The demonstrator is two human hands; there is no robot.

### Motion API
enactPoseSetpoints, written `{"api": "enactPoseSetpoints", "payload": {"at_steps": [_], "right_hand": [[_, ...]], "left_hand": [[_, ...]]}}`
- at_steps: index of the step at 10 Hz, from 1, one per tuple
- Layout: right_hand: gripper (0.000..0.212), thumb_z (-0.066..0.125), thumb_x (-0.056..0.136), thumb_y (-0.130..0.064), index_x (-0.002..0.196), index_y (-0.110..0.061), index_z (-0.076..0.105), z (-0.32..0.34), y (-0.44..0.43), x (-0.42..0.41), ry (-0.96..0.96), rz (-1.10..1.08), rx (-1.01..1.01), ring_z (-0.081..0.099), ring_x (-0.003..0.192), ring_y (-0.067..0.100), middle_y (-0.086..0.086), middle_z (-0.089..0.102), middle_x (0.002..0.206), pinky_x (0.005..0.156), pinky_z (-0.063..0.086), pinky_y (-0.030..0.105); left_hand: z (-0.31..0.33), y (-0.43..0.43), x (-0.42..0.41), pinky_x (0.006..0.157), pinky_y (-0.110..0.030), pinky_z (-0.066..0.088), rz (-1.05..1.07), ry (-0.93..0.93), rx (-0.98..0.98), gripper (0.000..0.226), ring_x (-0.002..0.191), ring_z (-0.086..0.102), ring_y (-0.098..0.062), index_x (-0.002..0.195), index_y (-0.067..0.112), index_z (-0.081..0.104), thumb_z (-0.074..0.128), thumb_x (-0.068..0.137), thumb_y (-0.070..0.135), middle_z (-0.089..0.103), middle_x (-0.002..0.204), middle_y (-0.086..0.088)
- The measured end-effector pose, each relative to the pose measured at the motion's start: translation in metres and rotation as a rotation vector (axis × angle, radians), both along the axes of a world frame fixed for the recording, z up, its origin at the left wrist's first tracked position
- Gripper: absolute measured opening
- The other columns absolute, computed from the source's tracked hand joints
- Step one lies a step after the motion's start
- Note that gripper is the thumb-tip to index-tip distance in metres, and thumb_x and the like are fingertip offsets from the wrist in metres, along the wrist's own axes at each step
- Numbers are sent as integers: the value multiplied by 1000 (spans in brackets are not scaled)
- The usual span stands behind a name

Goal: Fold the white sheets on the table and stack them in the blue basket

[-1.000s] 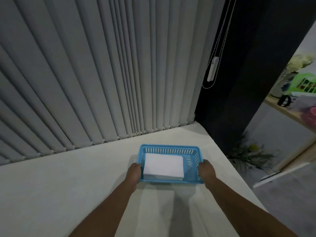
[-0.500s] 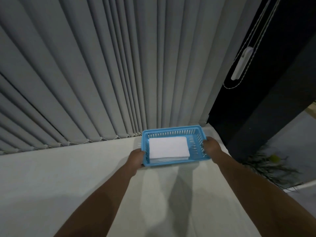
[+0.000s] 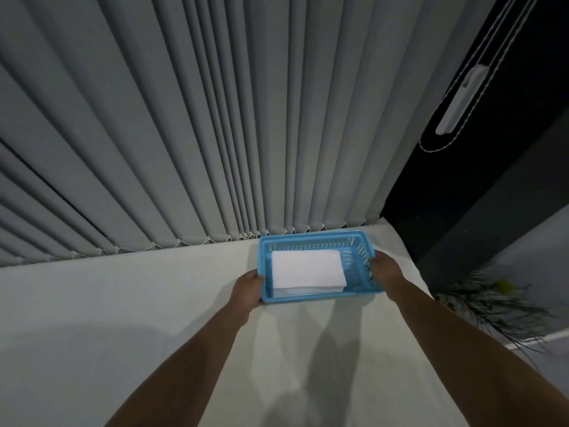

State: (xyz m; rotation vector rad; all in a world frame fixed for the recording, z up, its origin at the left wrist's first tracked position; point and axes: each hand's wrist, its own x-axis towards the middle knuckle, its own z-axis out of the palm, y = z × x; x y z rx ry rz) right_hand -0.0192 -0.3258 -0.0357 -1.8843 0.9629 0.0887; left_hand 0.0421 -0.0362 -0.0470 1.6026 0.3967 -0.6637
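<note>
1. Blue basket [image 3: 317,241], resting at the far right of the counter [image 3: 123,303], its back rim just in front of the vertical blinds [image 3: 184,134]. Its long axis runs left to right across the view, and the open top faces up.
2. Folded white sheets [image 3: 308,269], stacked flat inside the basket against its left wall (a bare strip of basket floor shows to the right of them). The stack's long axis lies parallel to the basket's; the layered edges face the viewer.
3. Left hand [image 3: 248,289], closed on the basket's left short wall near the front corner; its fingers are curled around the rim.
4. Right hand [image 3: 385,269], gripping the right short wall, fingers hooked over the rim into the basket.
5. Progress: no loose sheet is visible anywhere on the counter, so folding and stacking appear finished. What seems left, at most, is settling the basket in place and letting go of it.
</note>
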Motion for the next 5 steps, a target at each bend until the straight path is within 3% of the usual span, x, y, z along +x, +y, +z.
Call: {"api": "enactPoseSetpoints", "payload": {"at_steps": [1,2,3,5], "right_hand": [[35,35,101,-19,128,-7,53,4,1,-5,-17,-37,87,59,88,26,17,63,116,74,46,31],[38,35,102,-23,132,-2,47,6,6,-12,-42,-40,51,58,103,33,23,58,128,89,45,40],[50,35,103,-30,146,-5,30,15,15,-28,-3,-1,-71,52,123,34,19,48,142,97,40,37],[53,31,100,-36,148,-14,28,33,45,-66,160,396,-674,36,134,35,15,30,154,111,31,47]], "left_hand": [[2,1,-5,80,-41,57,-19,4,-28,35,95,65,-31,125,10,58,38,96,6,65,113,-14],[6,3,-10,99,-44,49,-55,-55,23,46,117,57,-31,143,15,39,38,98,12,53,136,-12],[10,8,-19,116,-40,29,-198,-199,286,52,139,36,-28,150,14,25,36,100,25,32,155,-10],[23,27,-54,117,-41,23,-399,-401,685,53,145,25,-27,150,10,20,27,102,33,25,157,-13]]}}
